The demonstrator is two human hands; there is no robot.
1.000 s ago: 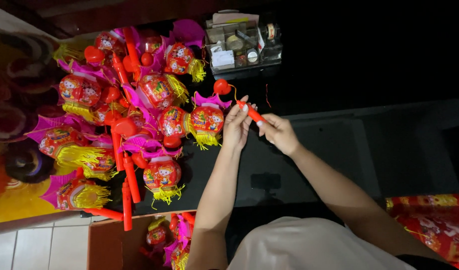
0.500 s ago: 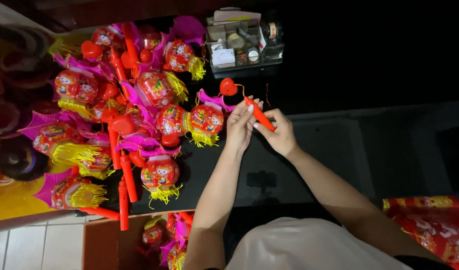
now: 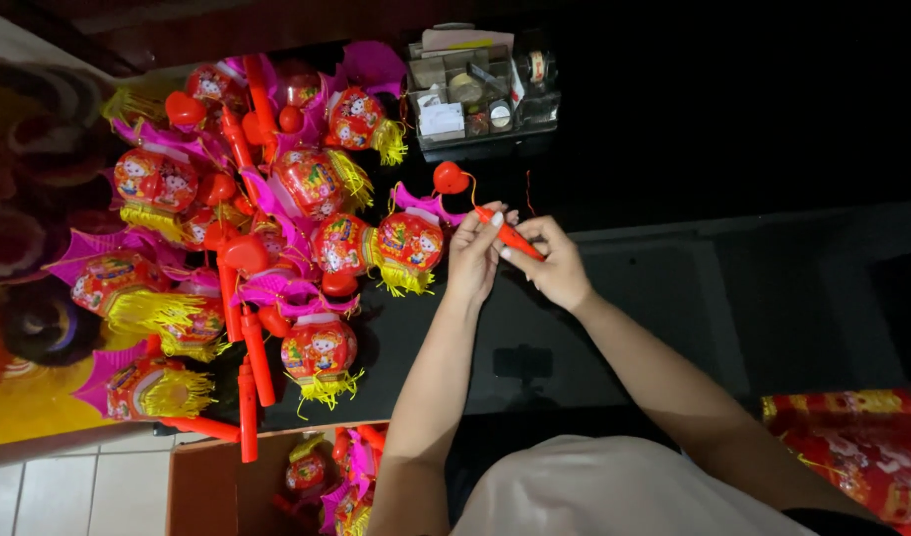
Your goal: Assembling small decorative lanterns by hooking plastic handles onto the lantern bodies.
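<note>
Both hands – left hand (image 3: 472, 253), right hand (image 3: 552, 263) – are being closed around a red stick (image 3: 507, 236); its dangling heart (image 3: 451, 178) is risking being snagged on the lantern (image 3: 409, 242) beside it.

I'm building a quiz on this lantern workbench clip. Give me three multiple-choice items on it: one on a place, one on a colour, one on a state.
1. Where does the clear organiser box stand?
A. At the far edge of the dark table, beyond the hands
B. On the tiled floor
C. Inside the cardboard box

2. What colour is the stick held between the hands?
A. Yellow
B. Red
C. Purple

3. How is the stick held?
A. Lying loose on the table
B. In one hand only
C. Pinched by both hands

Answers:
1. A, it sits at the table's far edge, above the lantern pile.
2. B, the stick is red, with a red heart hanging off its tip.
3. C, the left hand and right hand both grip it.
</note>
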